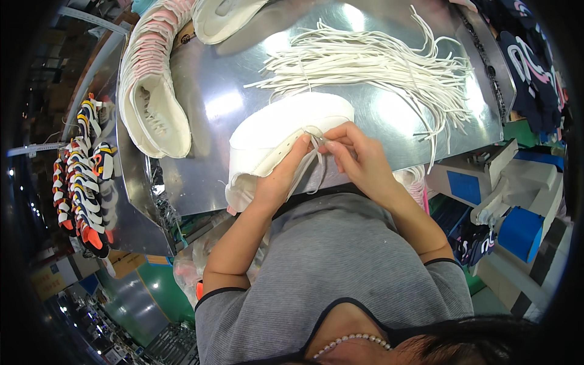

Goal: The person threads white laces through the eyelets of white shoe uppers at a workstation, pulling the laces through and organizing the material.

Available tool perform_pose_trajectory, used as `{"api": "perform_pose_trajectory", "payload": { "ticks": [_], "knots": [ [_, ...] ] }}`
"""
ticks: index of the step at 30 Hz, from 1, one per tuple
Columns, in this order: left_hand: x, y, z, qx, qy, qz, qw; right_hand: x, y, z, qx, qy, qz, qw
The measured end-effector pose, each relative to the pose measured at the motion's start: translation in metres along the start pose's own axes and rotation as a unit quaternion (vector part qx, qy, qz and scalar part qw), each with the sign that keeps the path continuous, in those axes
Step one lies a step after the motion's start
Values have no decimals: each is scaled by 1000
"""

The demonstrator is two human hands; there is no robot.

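Note:
A white shoe upper lies at the near edge of the shiny metal table. My left hand rests on its lacing side, thumb and fingers pinching a white lace at the eyelets. My right hand meets it from the right, its fingertips closed on the same lace. Loose lace ends hang down between both hands toward my grey shirt.
A big bundle of white laces is spread over the table's far right. A row of white and pink shoe uppers lies at the left. Multicoloured shoes sit on a rack at far left, dark shoes and blue-white machine parts at right.

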State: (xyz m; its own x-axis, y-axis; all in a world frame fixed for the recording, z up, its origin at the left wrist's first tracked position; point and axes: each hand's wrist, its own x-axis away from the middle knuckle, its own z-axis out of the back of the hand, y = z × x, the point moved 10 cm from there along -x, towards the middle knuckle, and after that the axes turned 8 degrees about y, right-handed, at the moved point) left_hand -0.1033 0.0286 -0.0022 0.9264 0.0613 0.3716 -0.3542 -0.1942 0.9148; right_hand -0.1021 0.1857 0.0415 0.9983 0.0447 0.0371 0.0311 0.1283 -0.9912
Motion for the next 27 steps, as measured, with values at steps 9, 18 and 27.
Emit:
{"api": "perform_pose_trajectory", "payload": {
  "ticks": [9, 18, 27],
  "knots": [
    [37, 66, -37, -432, -18, -360, 827, -15, -18, -19, 269, -27, 132, 954],
    [-19, -10, 29, -8, -72, 61, 995, -39, -35, 47, 280, 64, 85, 954],
    [1, 69, 17, -496, -10, -351, 794, -78, 45, 31, -114, 112, -40, 986]
  ]
}}
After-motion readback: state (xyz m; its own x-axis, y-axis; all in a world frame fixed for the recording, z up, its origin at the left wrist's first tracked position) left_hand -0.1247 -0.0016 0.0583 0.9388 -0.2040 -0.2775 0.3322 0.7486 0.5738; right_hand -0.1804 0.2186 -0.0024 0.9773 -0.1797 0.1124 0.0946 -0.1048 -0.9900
